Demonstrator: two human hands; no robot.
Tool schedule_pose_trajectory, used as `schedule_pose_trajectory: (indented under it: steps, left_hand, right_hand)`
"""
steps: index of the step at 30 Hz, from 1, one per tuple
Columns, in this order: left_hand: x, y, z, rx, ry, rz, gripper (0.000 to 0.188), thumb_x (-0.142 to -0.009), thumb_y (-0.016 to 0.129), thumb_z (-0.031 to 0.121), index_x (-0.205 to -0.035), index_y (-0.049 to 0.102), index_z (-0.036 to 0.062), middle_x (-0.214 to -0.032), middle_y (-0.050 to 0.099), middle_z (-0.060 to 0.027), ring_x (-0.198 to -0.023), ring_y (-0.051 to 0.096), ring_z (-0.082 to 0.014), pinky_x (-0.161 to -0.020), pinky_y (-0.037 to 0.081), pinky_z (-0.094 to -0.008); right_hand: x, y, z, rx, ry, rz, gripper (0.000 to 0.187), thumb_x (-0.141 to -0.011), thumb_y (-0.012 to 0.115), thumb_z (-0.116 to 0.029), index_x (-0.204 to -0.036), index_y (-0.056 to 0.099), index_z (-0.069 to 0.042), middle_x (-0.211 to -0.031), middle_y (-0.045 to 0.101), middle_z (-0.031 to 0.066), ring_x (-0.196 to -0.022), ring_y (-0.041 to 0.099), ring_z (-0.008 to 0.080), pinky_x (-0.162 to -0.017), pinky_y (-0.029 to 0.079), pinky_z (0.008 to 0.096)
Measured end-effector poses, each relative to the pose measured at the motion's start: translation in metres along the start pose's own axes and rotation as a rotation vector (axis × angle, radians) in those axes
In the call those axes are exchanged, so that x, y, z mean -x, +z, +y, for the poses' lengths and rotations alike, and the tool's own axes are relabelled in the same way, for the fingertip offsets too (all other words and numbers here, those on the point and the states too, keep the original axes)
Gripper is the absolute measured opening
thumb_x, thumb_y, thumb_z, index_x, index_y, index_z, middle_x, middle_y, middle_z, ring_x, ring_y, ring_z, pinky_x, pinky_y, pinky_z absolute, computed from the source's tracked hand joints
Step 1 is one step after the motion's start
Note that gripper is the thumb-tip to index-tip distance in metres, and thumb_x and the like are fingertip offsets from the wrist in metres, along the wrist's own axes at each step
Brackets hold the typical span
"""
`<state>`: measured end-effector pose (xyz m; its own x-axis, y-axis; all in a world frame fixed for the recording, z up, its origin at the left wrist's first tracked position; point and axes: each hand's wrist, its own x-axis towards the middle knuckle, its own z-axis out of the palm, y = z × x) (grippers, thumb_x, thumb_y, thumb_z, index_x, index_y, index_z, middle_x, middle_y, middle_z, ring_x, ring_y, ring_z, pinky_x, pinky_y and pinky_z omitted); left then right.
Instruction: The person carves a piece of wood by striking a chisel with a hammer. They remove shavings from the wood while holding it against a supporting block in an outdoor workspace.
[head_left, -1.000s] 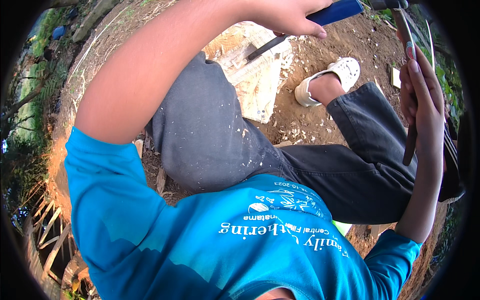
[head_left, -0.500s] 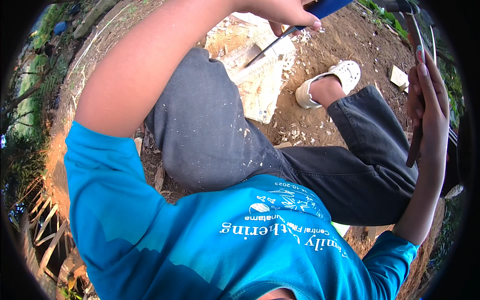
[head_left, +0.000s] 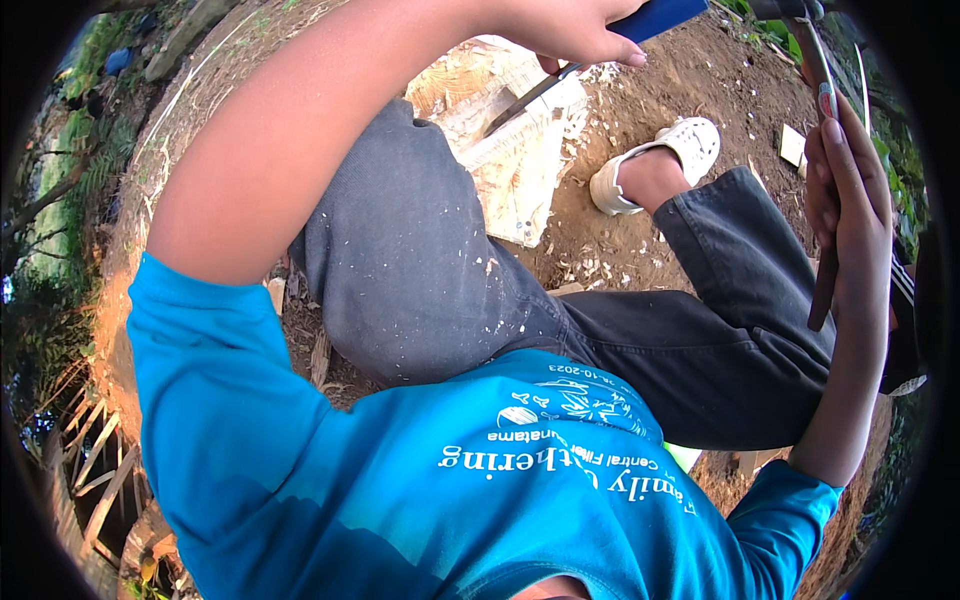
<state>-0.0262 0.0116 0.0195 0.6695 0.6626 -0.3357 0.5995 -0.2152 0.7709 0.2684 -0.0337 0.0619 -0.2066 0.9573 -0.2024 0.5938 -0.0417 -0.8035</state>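
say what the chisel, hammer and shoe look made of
Chisel: likely steel blade, thin, grey; probably plastic handle, smooth, solid blue.
Hammer: dark, metallic head; brownish handle, some sheen, wood or metal unclear.
Shoe: perhaps moulded foam, matte white, with holes.

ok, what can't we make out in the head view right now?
All in the head view:
- Left hand: upper part cut off by the top edge.
- Chisel: handle partly covered by that hand; too small to tell how deep its tip sits.
- Wooden block: partly hidden behind the trouser knee and left forearm.
- Hammer in the right hand: head cut by the top edge, darkened near the rim.
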Motion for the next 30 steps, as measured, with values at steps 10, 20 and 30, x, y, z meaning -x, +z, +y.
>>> schedule_pose_trajectory:
  steps: [10, 20, 30]
  left_hand:
    - [-0.005, 0.011, -0.010, -0.164, 0.010, 0.132, 0.039, -0.095, 0.068, 0.023, -0.115, 0.049, -0.0045, -0.099, 0.068, -0.0265, -0.094, 0.068, -0.0412, -0.082, 0.053, -0.0478]
    - [-0.004, 0.010, -0.005, -0.156, -0.015, 0.061, 0.038, -0.095, 0.068, 0.027, -0.114, 0.051, -0.0014, -0.099, 0.068, -0.0242, -0.093, 0.067, -0.0398, -0.081, 0.052, -0.0476]
    - [-0.013, 0.012, -0.016, -0.098, 0.035, 0.034, 0.042, -0.092, 0.071, 0.029, -0.114, 0.052, -0.0006, -0.098, 0.070, -0.0242, -0.091, 0.069, -0.0390, -0.080, 0.053, -0.0471]
  right_hand:
    - [0.000, 0.002, 0.001, 0.019, -0.019, -0.003, 0.051, -0.109, 0.050, -0.030, -0.150, 0.044, 0.000, -0.078, 0.047, -0.0027, -0.047, 0.040, -0.0018, -0.039, 0.038, 0.0146]
    - [-0.007, 0.000, 0.000, -0.076, -0.049, -0.015, 0.050, -0.108, 0.052, -0.029, -0.149, 0.046, -0.002, -0.078, 0.047, -0.0040, -0.049, 0.038, -0.0023, -0.039, 0.032, 0.0156]
    - [0.001, 0.017, 0.008, 0.070, 0.150, 0.023, 0.048, -0.108, 0.053, -0.028, -0.149, 0.047, -0.003, -0.077, 0.049, -0.0038, -0.048, 0.037, -0.0007, -0.040, 0.031, 0.0159]
